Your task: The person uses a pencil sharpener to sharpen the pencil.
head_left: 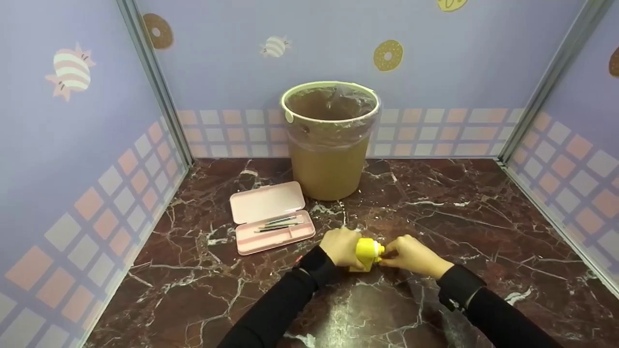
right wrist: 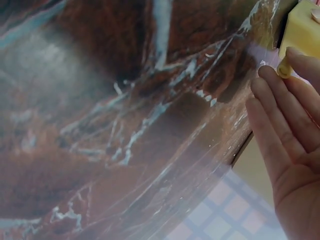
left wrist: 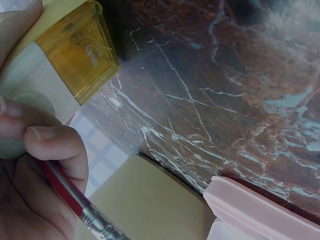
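A yellow crank pencil sharpener sits on the marble-patterned tabletop, with a clear amber drawer showing in the left wrist view. My left hand grips the sharpener from its left side. In that hand's curled fingers lies a red pencil with a metal ferrule, its far end hidden by the fingers at the sharpener's white face. On the other side, my right hand pinches the small yellow crank knob between thumb and fingertips.
A pink pencil case lies with its lid up, left of the sharpener, holding several pencils. Behind it stands a tan waste bin with a clear liner. Patterned walls close the tabletop in at the back and both sides.
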